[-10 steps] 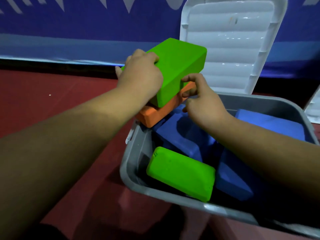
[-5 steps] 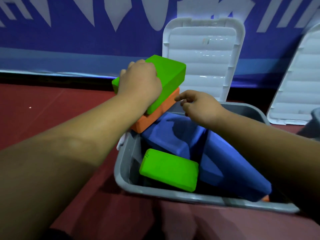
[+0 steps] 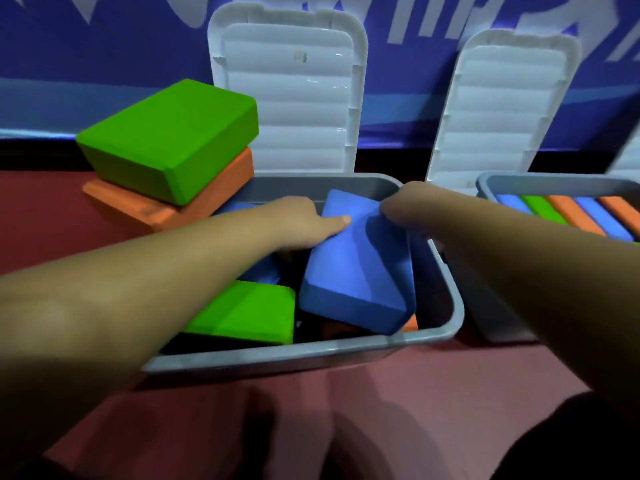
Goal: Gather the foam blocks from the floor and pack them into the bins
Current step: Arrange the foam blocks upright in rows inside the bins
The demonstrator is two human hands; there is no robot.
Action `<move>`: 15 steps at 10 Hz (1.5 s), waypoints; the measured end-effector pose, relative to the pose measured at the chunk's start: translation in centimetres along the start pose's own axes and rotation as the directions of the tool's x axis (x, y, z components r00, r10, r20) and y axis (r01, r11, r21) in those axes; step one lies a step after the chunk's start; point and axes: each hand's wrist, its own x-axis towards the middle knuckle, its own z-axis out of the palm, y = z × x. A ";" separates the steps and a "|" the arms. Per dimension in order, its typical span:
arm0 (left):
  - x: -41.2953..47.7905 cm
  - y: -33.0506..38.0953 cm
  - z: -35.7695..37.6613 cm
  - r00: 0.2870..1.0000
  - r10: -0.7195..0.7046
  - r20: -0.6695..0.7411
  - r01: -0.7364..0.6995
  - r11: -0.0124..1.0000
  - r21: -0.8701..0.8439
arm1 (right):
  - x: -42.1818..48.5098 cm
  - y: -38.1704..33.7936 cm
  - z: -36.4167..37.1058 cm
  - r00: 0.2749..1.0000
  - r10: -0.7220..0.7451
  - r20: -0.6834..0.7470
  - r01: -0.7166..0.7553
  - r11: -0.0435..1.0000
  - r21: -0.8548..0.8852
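Observation:
A grey bin (image 3: pixel 311 355) in front of me holds a tilted blue foam block (image 3: pixel 356 271), a green block (image 3: pixel 242 317), another blue block mostly hidden under my arm, and a bit of orange at the bottom. My left hand (image 3: pixel 304 220) grips the blue block's far left edge, thumb lying on its top. My right hand (image 3: pixel 405 206) grips its far right corner. A green block (image 3: pixel 169 136) lies stacked on an orange block (image 3: pixel 152 209) on the floor, left of the bin.
The bin's white lid (image 3: pixel 287 88) stands open against the blue wall. At the right, a second grey bin (image 3: pixel 540 183) holds several blue, green and orange blocks on edge, with its own white lid (image 3: pixel 498 102) open. Red floor surrounds the bins.
My left hand let go of the green and orange stack, which now rests on the floor beside the bin. Both hands moved into the bin and took hold of the blue block.

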 end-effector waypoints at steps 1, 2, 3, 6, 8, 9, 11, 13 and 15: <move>-0.4 -0.2 0.4 0.967 -0.025 0.253 0.094 0.959 -0.267 | 0.9 0.9 0.6 0.992 0.119 0.050 -0.123 0.989 0.082; -0.4 -0.6 1.5 0.957 0.055 0.283 0.093 0.871 -0.483 | 0.8 1.2 0.9 0.973 0.196 0.126 -0.222 0.943 0.246; 0.0 0.2 0.6 0.996 0.070 0.046 -0.019 0.721 -0.693 | 1.2 1.6 -0.4 0.997 0.075 -0.020 -0.064 0.936 0.345; 3.3 0.1 -0.4 0.952 0.030 -0.306 -0.301 0.291 -0.908 | 2.5 3.1 -2.8 0.998 -0.057 0.012 0.022 0.561 0.828; 4.2 0.4 0.3 0.928 0.073 -0.367 -0.179 0.947 -0.265 | 3.6 3.7 -4.2 0.981 0.062 -0.184 0.119 0.557 0.822; 3.7 1.3 1.1 0.934 0.208 -0.290 -0.196 0.978 0.072 | 4.1 4.3 -4.1 0.968 0.060 -0.243 0.162 0.588 0.792; 3.8 1.9 4.1 0.923 0.375 0.084 -0.356 0.753 0.553 | 4.5 4.7 -3.6 0.954 0.050 -0.296 0.192 0.655 0.730; 3.4 1.1 2.5 0.938 0.346 -0.015 -0.213 0.611 0.763 | 4.4 4.2 -3.4 0.950 0.014 -0.311 0.224 0.663 0.714; 2.4 -2.3 0.6 0.994 0.006 -0.109 0.054 0.839 0.542 | 4.8 3.0 -2.6 0.951 -0.009 -0.308 0.239 0.652 0.719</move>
